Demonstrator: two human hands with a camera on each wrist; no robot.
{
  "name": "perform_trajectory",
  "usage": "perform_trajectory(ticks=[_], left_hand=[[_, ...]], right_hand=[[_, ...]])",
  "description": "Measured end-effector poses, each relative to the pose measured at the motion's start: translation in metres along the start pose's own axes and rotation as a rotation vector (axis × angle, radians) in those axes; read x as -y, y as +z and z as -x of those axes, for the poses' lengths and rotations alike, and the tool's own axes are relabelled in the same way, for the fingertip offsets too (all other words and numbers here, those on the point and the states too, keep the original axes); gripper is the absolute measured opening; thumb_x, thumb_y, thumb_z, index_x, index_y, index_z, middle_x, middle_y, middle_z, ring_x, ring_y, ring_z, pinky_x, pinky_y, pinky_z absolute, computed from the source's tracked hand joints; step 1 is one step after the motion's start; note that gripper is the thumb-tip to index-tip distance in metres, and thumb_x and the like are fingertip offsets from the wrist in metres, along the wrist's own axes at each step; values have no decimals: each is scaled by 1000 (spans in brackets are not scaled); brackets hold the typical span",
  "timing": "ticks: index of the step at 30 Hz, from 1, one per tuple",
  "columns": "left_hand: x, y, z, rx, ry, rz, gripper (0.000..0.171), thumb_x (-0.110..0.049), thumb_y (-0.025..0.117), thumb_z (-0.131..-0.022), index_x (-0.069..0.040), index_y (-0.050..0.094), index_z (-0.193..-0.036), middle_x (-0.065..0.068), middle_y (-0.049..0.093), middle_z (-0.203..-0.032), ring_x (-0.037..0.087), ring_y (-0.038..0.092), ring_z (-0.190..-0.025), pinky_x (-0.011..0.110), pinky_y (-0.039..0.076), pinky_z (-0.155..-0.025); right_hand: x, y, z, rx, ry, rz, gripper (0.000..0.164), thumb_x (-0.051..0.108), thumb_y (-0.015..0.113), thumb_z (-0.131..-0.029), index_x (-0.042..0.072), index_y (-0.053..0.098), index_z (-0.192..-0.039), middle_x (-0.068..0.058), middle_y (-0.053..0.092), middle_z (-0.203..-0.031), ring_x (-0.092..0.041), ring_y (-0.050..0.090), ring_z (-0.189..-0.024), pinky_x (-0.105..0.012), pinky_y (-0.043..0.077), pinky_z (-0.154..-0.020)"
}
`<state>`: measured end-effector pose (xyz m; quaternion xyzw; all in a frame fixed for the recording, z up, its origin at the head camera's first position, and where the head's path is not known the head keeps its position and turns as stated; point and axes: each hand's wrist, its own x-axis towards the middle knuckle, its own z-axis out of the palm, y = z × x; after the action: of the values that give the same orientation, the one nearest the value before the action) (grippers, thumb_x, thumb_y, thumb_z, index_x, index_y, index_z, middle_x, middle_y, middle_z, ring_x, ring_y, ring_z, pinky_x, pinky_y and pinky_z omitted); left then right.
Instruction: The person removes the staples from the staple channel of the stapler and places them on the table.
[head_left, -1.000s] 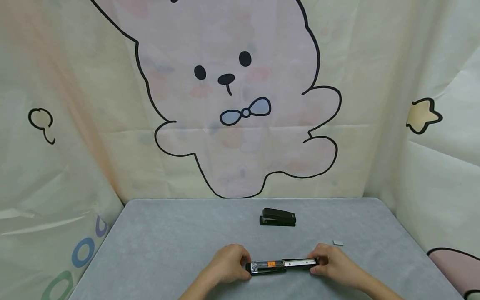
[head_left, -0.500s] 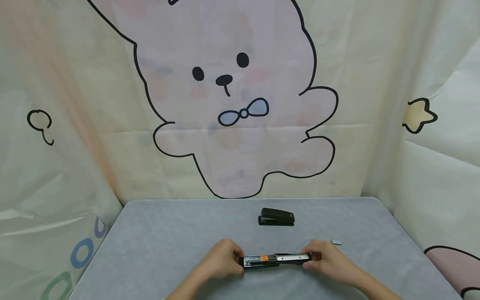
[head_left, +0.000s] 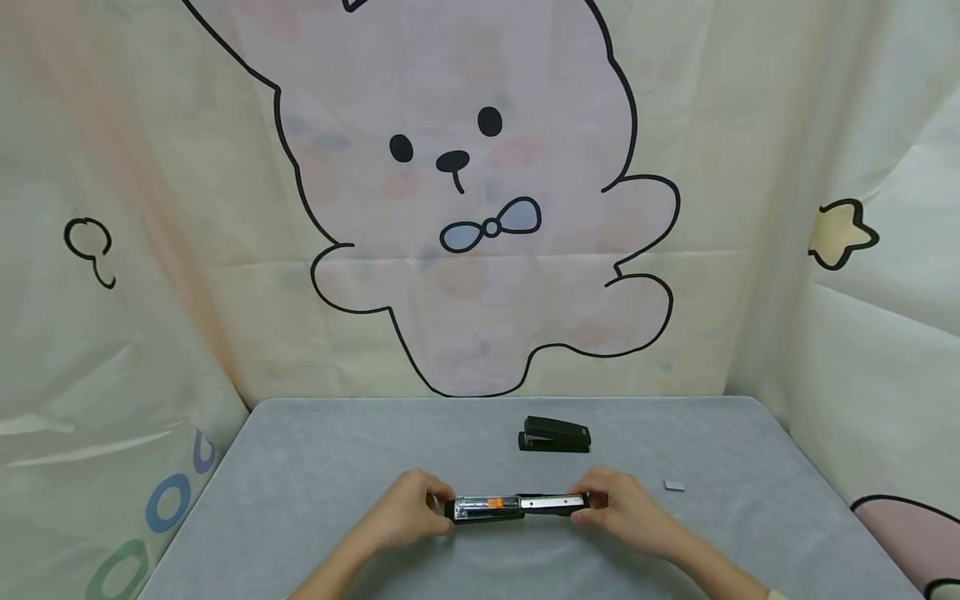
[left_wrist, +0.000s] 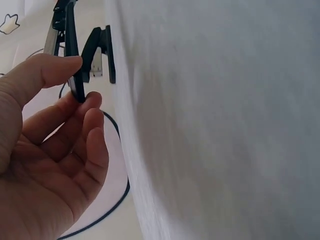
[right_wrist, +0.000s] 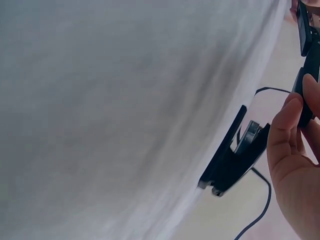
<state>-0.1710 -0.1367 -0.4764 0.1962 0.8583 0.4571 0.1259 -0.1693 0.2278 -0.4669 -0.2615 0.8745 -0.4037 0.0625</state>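
A black stapler [head_left: 483, 509], folded wide open into nearly a straight line, spans both hands in the head view. An orange piece shows in its left half, and a bright metal strip lies along the right half. My left hand [head_left: 411, 507] pinches its left end between thumb and fingers; the left wrist view shows that thumb [left_wrist: 62, 69] on the black part. The right end is pinched by my right hand [head_left: 618, 510]. Both wrist views show a gap between this stapler and the tabletop. Behind it, a second black stapler [head_left: 555, 435] stands on the table.
A small grey strip [head_left: 674, 486], like a row of staples, lies on the table to the right of the second stapler. Grey cloth covers the table [head_left: 337, 442]. Printed curtains [head_left: 465, 333] hang behind and at both sides.
Both hands have carried the opened stapler leftward and slightly farther from me, keeping their pinch on its ends. The second stapler and the small grey strip stay in place.
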Motion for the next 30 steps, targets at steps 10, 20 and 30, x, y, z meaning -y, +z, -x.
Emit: perform_trajectory(ticks=[10, 20, 30], left_hand=[[14, -25, 14, -34, -22, -1, 31, 4, 80, -74, 0, 79, -104, -1, 68, -81, 15, 58, -70, 26, 46, -55], [23, -49, 26, -102, -55, 18, 31, 2, 80, -73, -1, 79, -104, 2, 68, -83, 18, 58, -72, 25, 44, -54], [39, -70, 35, -112, -71, 38, 30, -1, 82, -76, -2, 79, -106, 4, 71, -89, 19, 59, -73, 26, 45, -58]], right_hand=[[16, 19, -25, -29, -49, 8, 16, 15, 86, -85, 14, 80, -101, 9, 61, -86, -3, 52, -72, -23, 43, -61], [31, 37, -49, -23, -10, 1, 16, 14, 85, -86, 13, 80, -100, 8, 60, -84, -6, 53, -73, -24, 43, -61], [38, 58, -72, -54, -20, -23, 16, 11, 87, -83, 14, 81, -98, 7, 60, -84, -6, 55, -72, -24, 45, -61]])
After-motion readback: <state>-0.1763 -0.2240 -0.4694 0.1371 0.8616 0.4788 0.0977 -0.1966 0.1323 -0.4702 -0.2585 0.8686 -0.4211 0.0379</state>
